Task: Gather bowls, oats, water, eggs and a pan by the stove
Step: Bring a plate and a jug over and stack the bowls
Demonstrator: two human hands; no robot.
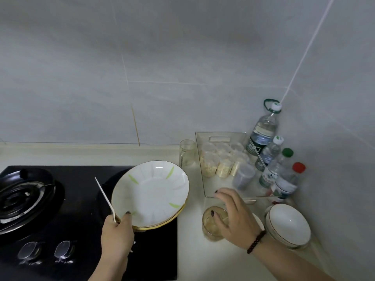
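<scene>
Bowls [150,192] white with green leaf strokes (gold-rimmed, stacked), gripped by left hand [117,230], right hand [233,211] spread.

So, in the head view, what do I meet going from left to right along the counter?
Gas burner → left hand holding stacked white plates → glass cup under the right hand → stacked white bowls.

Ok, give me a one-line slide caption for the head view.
Left hand holds stacked plates over the stove; right hand reaches over a glass beside the tray of oat jars.
</scene>
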